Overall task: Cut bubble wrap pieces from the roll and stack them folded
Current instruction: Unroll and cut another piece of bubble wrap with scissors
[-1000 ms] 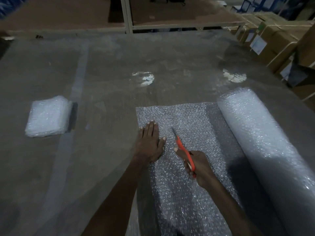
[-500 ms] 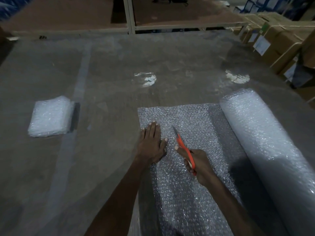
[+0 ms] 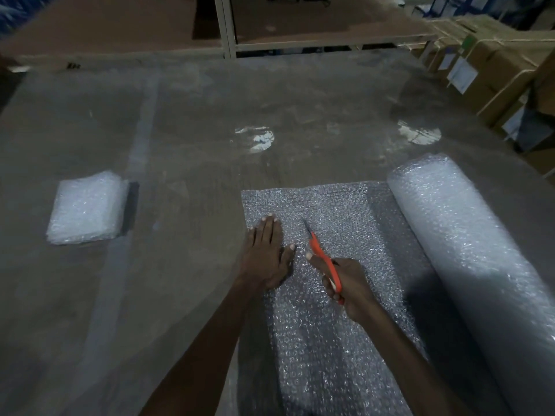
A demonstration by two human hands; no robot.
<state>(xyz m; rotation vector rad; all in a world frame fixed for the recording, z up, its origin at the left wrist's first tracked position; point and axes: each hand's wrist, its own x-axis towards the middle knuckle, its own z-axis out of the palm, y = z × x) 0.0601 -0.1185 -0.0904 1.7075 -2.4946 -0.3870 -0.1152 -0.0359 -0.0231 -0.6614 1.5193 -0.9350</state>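
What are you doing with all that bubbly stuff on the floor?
A person is cutting bubble wrap. The left hand presses flat on the unrolled sheet, and the right hand holds orange scissors, blades pointing away along the sheet. The big roll lies on the right, still joined to the sheet. A stack of folded pieces sits off to the left.

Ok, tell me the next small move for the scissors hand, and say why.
Probably push the orange scissors further forward. The right hand grips them, blade tip partway along the unrolled sheet, uncut wrap ahead; the left hand presses it flat.
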